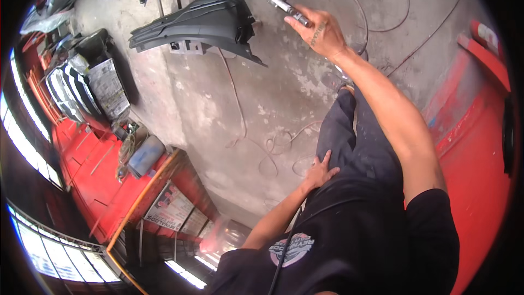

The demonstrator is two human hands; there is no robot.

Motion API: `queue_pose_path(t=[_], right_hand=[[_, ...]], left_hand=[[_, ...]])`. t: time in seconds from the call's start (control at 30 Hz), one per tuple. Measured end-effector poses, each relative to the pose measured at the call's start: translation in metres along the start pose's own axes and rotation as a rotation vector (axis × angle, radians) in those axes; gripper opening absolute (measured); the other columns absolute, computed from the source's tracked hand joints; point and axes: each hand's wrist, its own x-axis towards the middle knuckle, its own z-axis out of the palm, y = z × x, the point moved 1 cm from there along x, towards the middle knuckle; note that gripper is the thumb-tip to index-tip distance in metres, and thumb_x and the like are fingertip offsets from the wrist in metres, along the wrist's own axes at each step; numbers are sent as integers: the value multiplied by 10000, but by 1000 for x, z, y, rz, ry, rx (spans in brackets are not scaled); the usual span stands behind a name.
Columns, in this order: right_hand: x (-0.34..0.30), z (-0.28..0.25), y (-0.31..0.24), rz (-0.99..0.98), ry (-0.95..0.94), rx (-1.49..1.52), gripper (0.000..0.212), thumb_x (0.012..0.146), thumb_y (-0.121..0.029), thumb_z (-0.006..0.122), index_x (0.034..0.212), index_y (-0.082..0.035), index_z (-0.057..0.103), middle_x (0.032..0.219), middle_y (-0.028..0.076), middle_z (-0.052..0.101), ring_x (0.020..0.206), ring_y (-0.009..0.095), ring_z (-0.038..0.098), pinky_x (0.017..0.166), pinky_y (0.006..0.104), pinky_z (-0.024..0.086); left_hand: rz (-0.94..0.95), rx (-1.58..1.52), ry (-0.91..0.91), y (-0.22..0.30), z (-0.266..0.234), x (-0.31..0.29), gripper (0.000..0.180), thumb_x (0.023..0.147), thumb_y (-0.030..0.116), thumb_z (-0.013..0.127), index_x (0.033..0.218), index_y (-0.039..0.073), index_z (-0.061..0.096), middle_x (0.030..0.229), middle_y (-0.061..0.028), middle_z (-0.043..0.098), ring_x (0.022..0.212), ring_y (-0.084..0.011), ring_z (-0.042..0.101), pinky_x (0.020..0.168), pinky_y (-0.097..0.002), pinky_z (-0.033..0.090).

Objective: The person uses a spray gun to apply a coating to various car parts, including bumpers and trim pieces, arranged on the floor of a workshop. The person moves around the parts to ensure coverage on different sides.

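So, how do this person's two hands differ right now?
The right hand is curled around a metal tool, while the left hand shows no tool and has its fingers spread. The right hand reaches well out from the body, whereas the left hand rests against the dark trousers. Both hands are bare, without gloves.
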Motion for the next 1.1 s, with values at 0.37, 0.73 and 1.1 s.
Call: queue_pose_path(t=[0.37,0.73,1.1], right_hand=[[-43,-14,-35,61,-291,-32,381,886,-283,765,1130,5,713,897,227,727,778,347,721,679,404,542],[114,30,-107,37,223,-219,372,918,-438,687,964,-70,718,698,139,678,673,308,673,659,429,509],[83,82,-180,45,-216,-397,382,898,-420,730,904,-38,707,689,138,651,689,298,651,676,417,501]], left_hand=[[-24,-79,131,-26,-10,-22,816,920,663,560,1599,312,274,1538,-338,310,1320,-521,489,1066,-559,450],[148,-482,400,-146,-28,-14,750,948,605,583,1549,191,412,1530,-377,312,1396,-486,419,1142,-484,387],[359,-760,328,-263,-99,-7,694,979,504,586,1493,50,478,1421,-270,558,1365,-373,500,1149,-408,377]])
